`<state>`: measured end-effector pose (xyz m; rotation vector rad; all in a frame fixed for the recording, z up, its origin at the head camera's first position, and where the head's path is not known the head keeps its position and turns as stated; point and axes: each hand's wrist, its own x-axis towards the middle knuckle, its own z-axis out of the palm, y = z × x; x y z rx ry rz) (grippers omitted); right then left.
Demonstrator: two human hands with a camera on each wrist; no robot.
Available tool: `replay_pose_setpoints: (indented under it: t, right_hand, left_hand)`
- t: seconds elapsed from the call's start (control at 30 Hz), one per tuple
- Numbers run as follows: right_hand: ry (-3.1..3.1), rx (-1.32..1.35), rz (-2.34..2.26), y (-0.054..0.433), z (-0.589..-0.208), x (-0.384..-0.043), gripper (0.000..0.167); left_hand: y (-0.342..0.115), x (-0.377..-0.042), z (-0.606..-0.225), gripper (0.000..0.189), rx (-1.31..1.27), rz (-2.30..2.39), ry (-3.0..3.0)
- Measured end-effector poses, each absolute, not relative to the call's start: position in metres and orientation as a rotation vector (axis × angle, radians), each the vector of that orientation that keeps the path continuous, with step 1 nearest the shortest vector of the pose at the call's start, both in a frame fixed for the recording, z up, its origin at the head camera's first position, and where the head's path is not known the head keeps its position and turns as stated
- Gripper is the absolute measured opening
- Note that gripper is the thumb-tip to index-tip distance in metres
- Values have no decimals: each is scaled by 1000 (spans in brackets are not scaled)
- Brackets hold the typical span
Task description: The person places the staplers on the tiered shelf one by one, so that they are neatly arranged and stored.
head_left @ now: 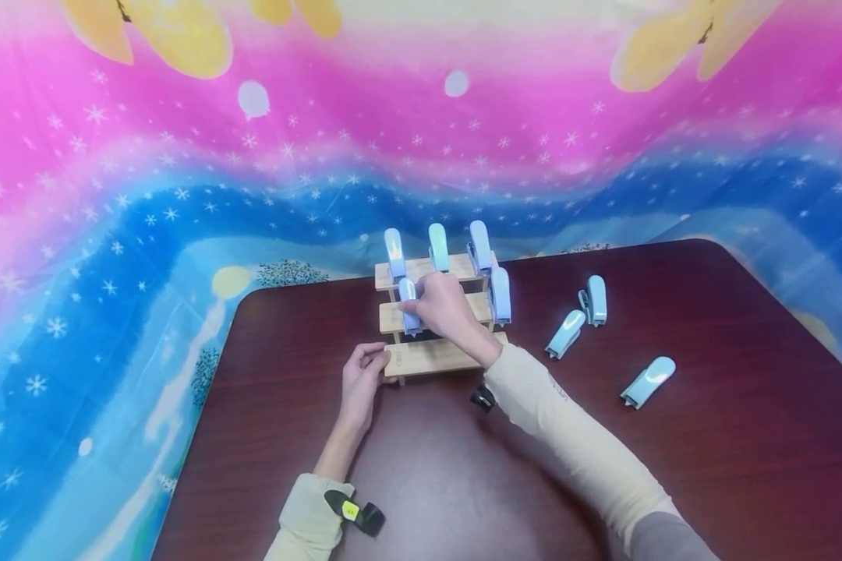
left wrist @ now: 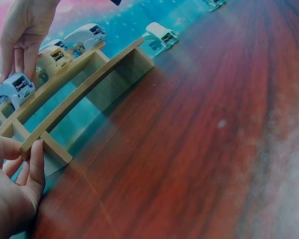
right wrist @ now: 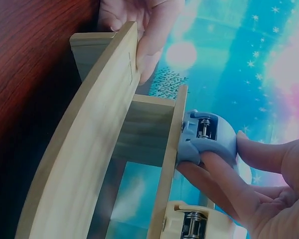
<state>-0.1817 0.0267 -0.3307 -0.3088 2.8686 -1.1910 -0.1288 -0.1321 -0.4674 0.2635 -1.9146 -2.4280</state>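
Nearest me, the person's left hand pinches the left end of the lowest step of a three-step wooden stand on the tabletop. Off to the right rests a pale green stapler, with two loose staplers farther back, close together. On the middle step, the right hand grips a blue stapler at the left end, its underside seemingly against the wood; a cream stapler sits just beside it, another blue one at the right end. I'd say it's being settled into place, so next calls for squaring it up and letting go gently. Three upper staplers line the top step, before a snowflake-patterned cloth.
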Motion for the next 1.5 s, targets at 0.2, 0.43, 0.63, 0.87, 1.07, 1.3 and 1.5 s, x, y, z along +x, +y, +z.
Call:
replay_pose_setpoints:
  t: [0.2, 0.43, 0.63, 0.87, 1.07, 1.3, 1.5]
  right_hand:
    - [2914, -414, -1189, 35, -331, -178, 12]
    - [2967, -523, -1395, 67, -315, -152, 23]
    - [2842, -363, -1664, 113, -308, -138, 22]
    - [2770, -112, -1718, 168, -312, -131, 36]
    - [2782, 21, -1677, 206, -322, -128, 53]
    - [2788, 153, -1589, 239, -341, -128, 56]
    - [2713, 228, -1613, 258, -349, -133, 60]
  left_hand:
    - [-130, -131, -469, 24, 252, -2441, -1916]
    - [-131, -129, -469, 22, 271, -2429, -1927]
    - [-133, -127, -471, 24, 273, -2419, -1928]
    - [-133, -125, -473, 24, 272, -2434, -1944]
    - [-133, -127, -471, 25, 243, -2428, -1934]
    - [-132, -126, -473, 26, 245, -2447, -1949]
    - [-132, -127, -471, 25, 245, -2435, -1939]
